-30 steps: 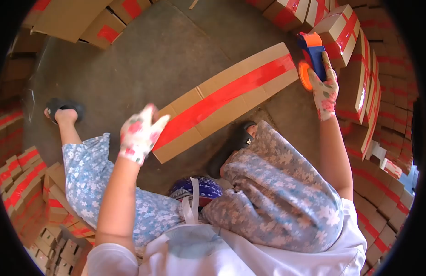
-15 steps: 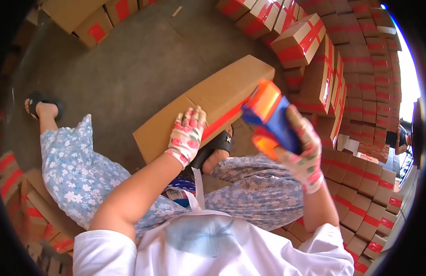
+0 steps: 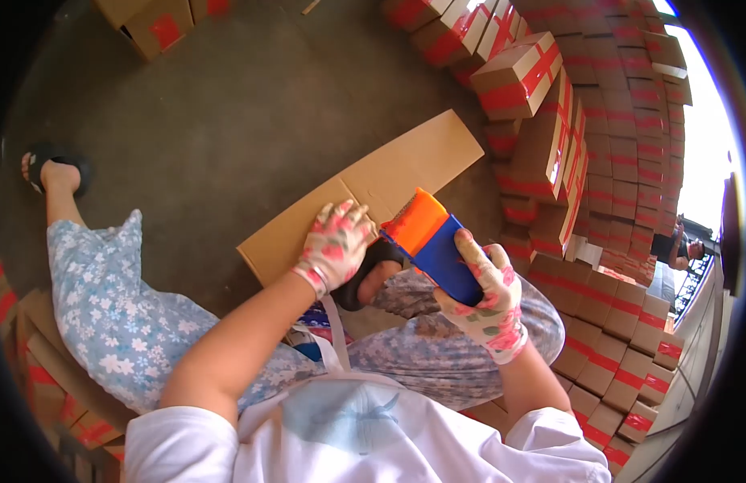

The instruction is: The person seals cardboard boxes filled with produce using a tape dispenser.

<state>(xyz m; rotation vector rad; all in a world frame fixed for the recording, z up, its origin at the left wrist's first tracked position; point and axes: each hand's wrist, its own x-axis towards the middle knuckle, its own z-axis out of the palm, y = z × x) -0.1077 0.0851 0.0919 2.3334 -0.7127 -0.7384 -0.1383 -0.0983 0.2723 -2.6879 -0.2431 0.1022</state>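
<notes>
Cardboard box (image 3: 389, 181) lies on the floor under the left hand (image 3: 338, 245), fingers spread flat on it. Right hand (image 3: 485, 294) fingers grip a tape dispenser (image 3: 433, 241) at its near edge.

**A carton-packing floor in a warehouse**

This is a packing or storage area where cardboard boxes are sealed by hand. The wall of stacked cartons (image 3: 622, 137), each crossed with red tape, rises in many rows and curves round the right side of the bare concrete floor (image 3: 212, 105). More taped boxes (image 3: 159, 20) sit across the floor from that wall, and another pile (image 3: 35, 378) lies at the far left of it. The work is done seated on the floor, with a long flat carton (image 3: 365, 189) lying just in front of the wall. Past the wall's right end, daylight (image 3: 707, 137) enters from an open side.
</notes>
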